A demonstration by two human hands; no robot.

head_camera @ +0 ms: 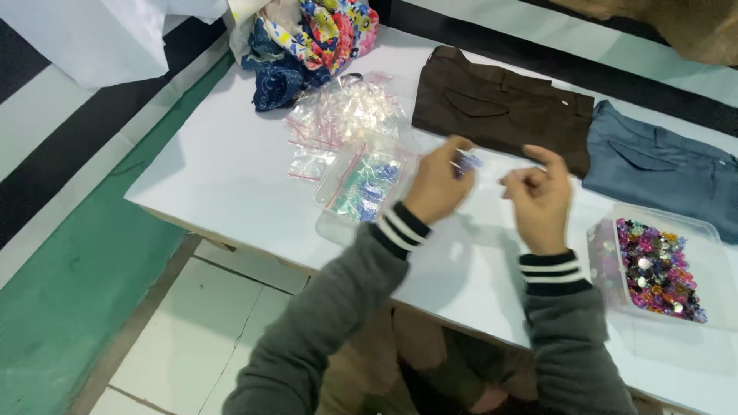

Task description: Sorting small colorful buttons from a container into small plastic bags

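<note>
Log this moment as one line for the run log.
left hand: pinching small blue item | right hand: raised beside it, contents unclear | bead box: at right | bags: behind

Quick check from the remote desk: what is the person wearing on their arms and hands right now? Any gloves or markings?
Both arms are in grey, soft-looking knit sleeves. Each sleeve ends in a black ribbed cuff with two white stripes around the wrist. The left hand and right hand are bare: no gloves, and no rings or watch that the head view shows. No other markings are visible on the sleeves.
</note>
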